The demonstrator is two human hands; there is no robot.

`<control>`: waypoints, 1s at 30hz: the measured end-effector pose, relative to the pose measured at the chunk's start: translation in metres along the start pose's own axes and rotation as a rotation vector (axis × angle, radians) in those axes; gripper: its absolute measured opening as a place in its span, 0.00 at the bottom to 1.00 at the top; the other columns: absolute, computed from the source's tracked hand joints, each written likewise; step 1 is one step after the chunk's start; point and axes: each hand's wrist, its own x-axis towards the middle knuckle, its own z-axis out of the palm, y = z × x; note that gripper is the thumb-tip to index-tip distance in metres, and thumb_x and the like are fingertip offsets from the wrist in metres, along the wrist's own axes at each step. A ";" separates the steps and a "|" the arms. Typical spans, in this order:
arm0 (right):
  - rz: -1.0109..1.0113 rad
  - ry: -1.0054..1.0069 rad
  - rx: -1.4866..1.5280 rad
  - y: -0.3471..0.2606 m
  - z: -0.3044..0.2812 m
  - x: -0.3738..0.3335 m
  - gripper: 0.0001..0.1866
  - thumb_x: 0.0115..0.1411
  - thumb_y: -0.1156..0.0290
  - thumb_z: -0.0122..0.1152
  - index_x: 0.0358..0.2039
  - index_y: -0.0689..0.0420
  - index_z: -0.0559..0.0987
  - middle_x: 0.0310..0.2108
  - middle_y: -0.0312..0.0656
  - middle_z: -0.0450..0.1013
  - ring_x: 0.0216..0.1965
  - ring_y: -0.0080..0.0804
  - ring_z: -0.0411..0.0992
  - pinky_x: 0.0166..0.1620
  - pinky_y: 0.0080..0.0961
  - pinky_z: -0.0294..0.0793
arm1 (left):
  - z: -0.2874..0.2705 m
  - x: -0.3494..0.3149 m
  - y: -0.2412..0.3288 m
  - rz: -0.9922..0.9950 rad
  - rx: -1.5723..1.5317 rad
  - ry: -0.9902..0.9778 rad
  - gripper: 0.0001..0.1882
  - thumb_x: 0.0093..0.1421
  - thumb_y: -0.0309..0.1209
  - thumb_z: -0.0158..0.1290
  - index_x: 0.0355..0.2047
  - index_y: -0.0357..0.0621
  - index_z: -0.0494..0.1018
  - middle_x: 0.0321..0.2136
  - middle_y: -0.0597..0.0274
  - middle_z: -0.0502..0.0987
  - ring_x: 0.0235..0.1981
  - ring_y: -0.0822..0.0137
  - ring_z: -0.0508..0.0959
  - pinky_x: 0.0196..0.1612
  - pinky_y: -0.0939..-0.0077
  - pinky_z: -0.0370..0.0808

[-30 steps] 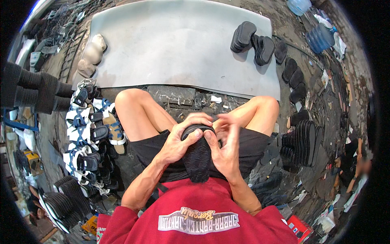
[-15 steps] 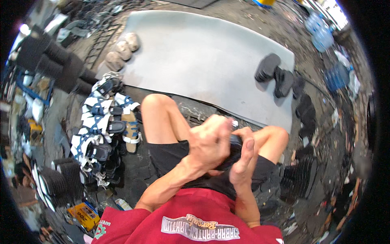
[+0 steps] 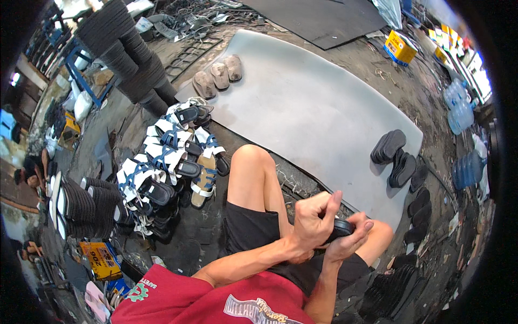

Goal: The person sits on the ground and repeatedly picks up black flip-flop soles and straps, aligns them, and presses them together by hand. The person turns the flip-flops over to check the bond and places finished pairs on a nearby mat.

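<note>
Above my lap, both my hands are close together around a black, rounded, thick-edged sandal sole [image 3: 340,229], largely covered by fingers. My right hand [image 3: 348,244] wraps its far right side, fingers curled over the edge. My left hand [image 3: 313,222] is closed against the sole's left side, thumb pointing up; whatever lies inside its fingers is hidden. To my left is a heap of white and navy strapped sandals [image 3: 162,167]. One tan-soled sandal [image 3: 205,181] rests at the heap's right edge.
A large grey sheet [image 3: 307,113] covers the ground ahead, bearing several beige shoe lasts [image 3: 220,75] and stacks of black soles [image 3: 388,147]. Tall dark stacks of soles [image 3: 127,59] stand far left. Blue water jugs [image 3: 458,116] and a yellow box [image 3: 399,48] are beyond the sheet.
My view has turned, so the surroundings sit further right and lower. My left fist has come down against the sole, its thumb now raised; the right fingers have curled in around the edge.
</note>
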 end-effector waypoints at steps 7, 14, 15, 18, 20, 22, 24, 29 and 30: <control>-0.096 -0.011 -0.082 0.005 -0.005 -0.004 0.28 0.81 0.54 0.37 0.25 0.61 0.64 0.26 0.41 0.60 0.32 0.33 0.61 0.38 0.35 0.61 | 0.005 0.007 0.011 0.356 0.271 -0.004 0.19 0.72 0.26 0.54 0.22 0.35 0.66 0.18 0.56 0.61 0.17 0.62 0.63 0.23 0.63 0.62; -0.123 -0.182 -0.166 0.021 -0.009 -0.005 0.37 0.81 0.43 0.29 0.29 0.65 0.69 0.27 0.48 0.67 0.28 0.40 0.65 0.32 0.40 0.63 | -0.004 0.012 0.005 0.015 0.051 0.019 0.23 0.77 0.31 0.50 0.23 0.33 0.68 0.18 0.57 0.66 0.19 0.72 0.64 0.23 0.68 0.62; -0.054 -0.200 -0.140 0.037 -0.016 -0.002 0.38 0.80 0.42 0.29 0.29 0.65 0.70 0.27 0.48 0.68 0.27 0.40 0.65 0.31 0.41 0.63 | -0.004 0.005 0.002 0.058 0.048 -0.055 0.21 0.78 0.32 0.48 0.25 0.32 0.70 0.22 0.55 0.69 0.22 0.68 0.68 0.26 0.67 0.65; 0.331 0.002 0.311 0.044 -0.015 0.002 0.43 0.80 0.38 0.28 0.40 0.69 0.77 0.36 0.47 0.75 0.36 0.39 0.72 0.40 0.38 0.76 | 0.006 -0.017 -0.012 0.017 -0.054 0.081 0.21 0.78 0.30 0.44 0.27 0.33 0.72 0.26 0.51 0.71 0.22 0.62 0.69 0.28 0.66 0.66; 0.270 0.186 0.219 0.048 -0.002 -0.012 0.46 0.80 0.37 0.25 0.48 0.72 0.78 0.41 0.48 0.76 0.43 0.39 0.73 0.49 0.36 0.77 | 0.002 -0.027 -0.027 -0.059 -0.017 0.061 0.25 0.80 0.36 0.39 0.26 0.35 0.72 0.24 0.52 0.69 0.22 0.62 0.69 0.28 0.66 0.66; 0.047 0.116 -0.126 0.040 0.000 -0.021 0.47 0.80 0.38 0.24 0.49 0.76 0.77 0.43 0.58 0.75 0.44 0.52 0.73 0.54 0.40 0.73 | -0.007 -0.006 -0.036 -0.231 0.063 -0.017 0.39 0.83 0.48 0.30 0.27 0.26 0.75 0.16 0.63 0.62 0.23 0.71 0.67 0.30 0.72 0.67; -0.183 -0.148 -0.314 0.017 -0.008 -0.023 0.45 0.81 0.42 0.25 0.45 0.78 0.76 0.39 0.66 0.73 0.41 0.63 0.71 0.52 0.45 0.72 | -0.002 0.008 -0.033 -0.328 -0.034 0.225 0.40 0.83 0.49 0.30 0.25 0.29 0.73 0.17 0.68 0.62 0.26 0.73 0.64 0.33 0.72 0.66; 0.161 -0.077 -0.435 0.063 -0.024 -0.025 0.41 0.81 0.45 0.30 0.47 0.80 0.74 0.43 0.74 0.71 0.46 0.69 0.69 0.53 0.53 0.66 | 0.005 -0.018 -0.019 -0.263 -0.135 0.076 0.31 0.83 0.49 0.30 0.28 0.38 0.66 0.25 0.68 0.62 0.29 0.70 0.62 0.35 0.68 0.64; 0.281 -0.050 -0.468 0.069 -0.030 -0.024 0.43 0.81 0.44 0.30 0.52 0.82 0.74 0.47 0.76 0.72 0.51 0.68 0.71 0.57 0.52 0.66 | 0.013 -0.034 -0.027 -0.255 -0.109 0.060 0.31 0.83 0.48 0.31 0.28 0.39 0.66 0.25 0.67 0.62 0.29 0.71 0.62 0.35 0.68 0.64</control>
